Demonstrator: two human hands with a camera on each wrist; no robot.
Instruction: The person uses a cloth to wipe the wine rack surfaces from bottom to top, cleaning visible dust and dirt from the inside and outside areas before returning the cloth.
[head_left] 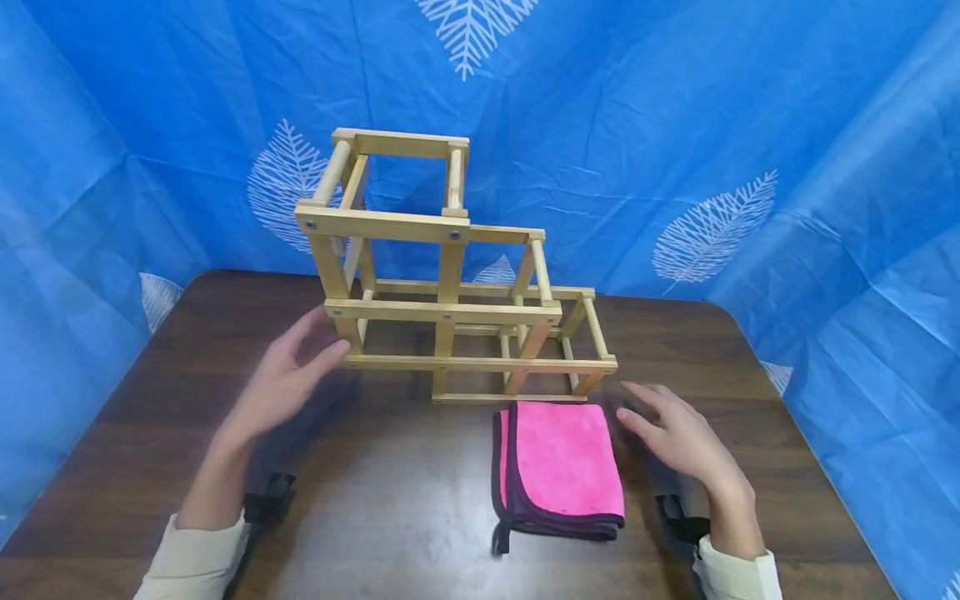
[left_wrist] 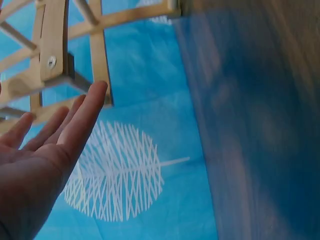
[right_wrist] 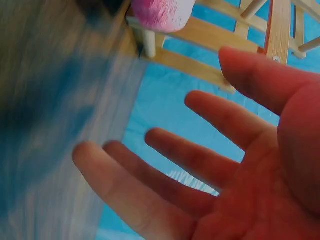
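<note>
Wood rack stands near the back edge of the tabletop. Left hand is beside it, right hand beside the pink cloth, fingers loosely spread.

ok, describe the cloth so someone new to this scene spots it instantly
On the dark wooden table, find the stepped wooden rack. In the head view, the cloth lies just in front of its low right end, left of the right hand. Unlike the pale, open-framed rack, it's bright pink, folded flat and dark-edged.
</note>
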